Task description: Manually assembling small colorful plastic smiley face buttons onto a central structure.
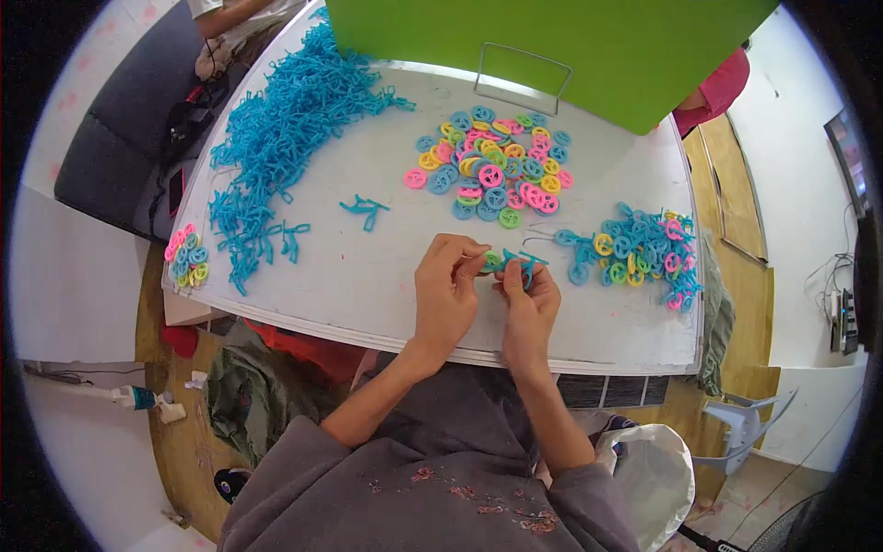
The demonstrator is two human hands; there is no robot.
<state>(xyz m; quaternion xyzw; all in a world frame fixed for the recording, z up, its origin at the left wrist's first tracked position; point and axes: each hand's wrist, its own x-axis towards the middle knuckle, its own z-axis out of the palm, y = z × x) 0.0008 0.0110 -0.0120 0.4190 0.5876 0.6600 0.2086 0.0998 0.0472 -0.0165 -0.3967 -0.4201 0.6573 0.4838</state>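
Note:
Over the near part of the white table, my left hand point(446, 293) pinches a small green plastic wheel point(492, 261). Close beside it, my right hand point(530, 308) grips a blue plastic frame piece point(528, 264) with thin arms. The wheel and the frame piece meet between my fingertips; whether they are joined I cannot tell. Beyond my hands lies a heap of pink, yellow, green and blue wheels point(495, 166). Two or so loose blue frame pieces point(366, 211) rest left of my hands. To the right is a pile of blue pieces with coloured wheels on them point(635, 248).
A large heap of blue frame pieces point(285, 120) covers the table's left side. Coloured wheels point(188, 258) sit at the left edge. A green panel point(552, 46) stands at the back, with a wire stand point(522, 78) before it. Other people point(717, 92) are partly visible behind the table.

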